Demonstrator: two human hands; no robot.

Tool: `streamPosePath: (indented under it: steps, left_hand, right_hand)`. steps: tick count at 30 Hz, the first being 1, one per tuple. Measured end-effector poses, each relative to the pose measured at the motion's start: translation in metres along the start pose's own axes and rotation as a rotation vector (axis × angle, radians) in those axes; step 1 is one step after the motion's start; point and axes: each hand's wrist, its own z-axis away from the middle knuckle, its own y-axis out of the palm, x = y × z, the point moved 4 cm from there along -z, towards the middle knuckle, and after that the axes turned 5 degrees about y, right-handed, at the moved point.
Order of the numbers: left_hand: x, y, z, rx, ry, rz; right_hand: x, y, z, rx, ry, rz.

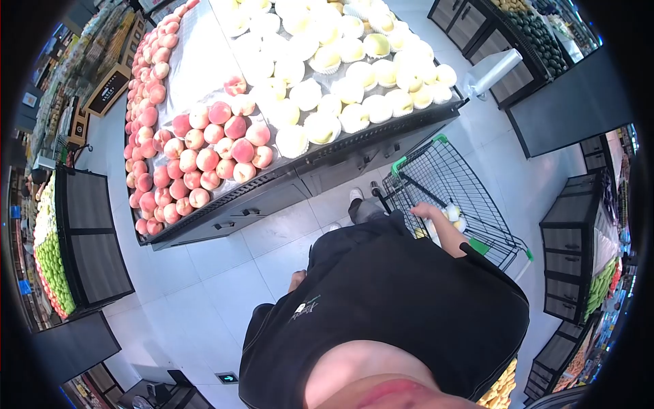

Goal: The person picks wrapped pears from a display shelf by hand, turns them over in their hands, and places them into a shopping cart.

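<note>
My right hand [425,210] is at the near-left side of a wire shopping cart [470,174] with green corner pieces. Its fingers look curled at the cart's rim. Beneath my right forearm, several pale white and yellow items [455,217] lie in the cart, partly hidden. My left hand [297,279] hangs low beside my black shirt, mostly covered by it, so its fingers cannot be made out. Ahead stands a black display stand [300,178] carrying red-and-yellow peaches [208,160] on the left and pale yellow fruit in white foam nets [354,116] on the right.
Grey tiled floor [225,273] runs between me and the stand. Another produce stand [95,225] with green fruit is at the left. Dark cabinets [562,252] line the right side, and a clear plastic roll [496,71] sits beyond the stand's right corner.
</note>
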Motion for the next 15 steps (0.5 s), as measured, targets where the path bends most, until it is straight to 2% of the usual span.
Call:
streamPosePath:
  steps: [1, 2, 4, 5, 6, 7, 9, 12, 15]
  left_hand:
    - [-0.006, -0.002, -0.011, -0.004, 0.011, 0.01]
    - [-0.015, -0.003, -0.023, -0.01, 0.021, 0.033]
    - [-0.031, -0.003, -0.056, -0.015, 0.033, 0.109]
    - [-0.036, -0.003, -0.079, -0.012, 0.035, 0.168]
    - [-0.041, -0.004, -0.101, -0.01, 0.037, 0.227]
    - [-0.045, -0.005, -0.116, -0.008, 0.035, 0.283]
    - [-0.069, -0.014, -0.124, -0.041, 0.056, 0.281]
    - [-0.119, -0.024, -0.109, -0.082, 0.094, 0.229]
    - [-0.14, -0.023, -0.113, -0.105, 0.091, 0.198]
  right_hand:
    - [0.023, -0.02, 0.016, 0.057, -0.052, -0.033]
    - [0.031, -0.038, -0.004, 0.156, -0.017, -0.064]
    - [0.095, -0.098, 0.039, 0.145, -0.151, -0.344]
    - [0.123, -0.132, 0.048, 0.174, -0.284, -0.48]
    - [0.154, -0.166, 0.062, 0.114, -0.466, -0.538]
    - [0.183, -0.203, 0.072, 0.004, -0.548, -0.556]
    - [0.236, -0.269, 0.096, -0.17, -0.637, -0.589]
    - [0.294, -0.35, 0.069, -0.326, -0.787, -0.663]
    - [0.344, -0.402, 0.048, -0.554, -0.798, -0.621]
